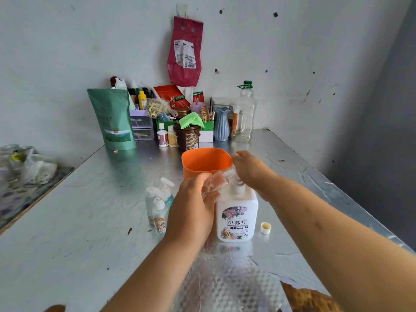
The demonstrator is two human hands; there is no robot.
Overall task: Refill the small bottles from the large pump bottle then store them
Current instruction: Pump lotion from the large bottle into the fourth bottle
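Remotely, I saw the left hand [191,206] grasping 1 small bottle [216,184] tilted atop the large pump bottle [237,212]; the right hand [251,170] covered its pump, grip unclear. Slow presses would avoid spills.

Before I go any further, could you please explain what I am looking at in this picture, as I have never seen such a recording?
There is no machine here. A person wears a camera on the head, and it looks down at their own two bare hands. The left hand holds a small clear bottle, tilted toward the top of a large white pump bottle. The right hand lies over the pump, and its grip is hidden. On the silver table there is an orange tub behind the hands, more small pump bottles to the left, and a loose cap to the right.
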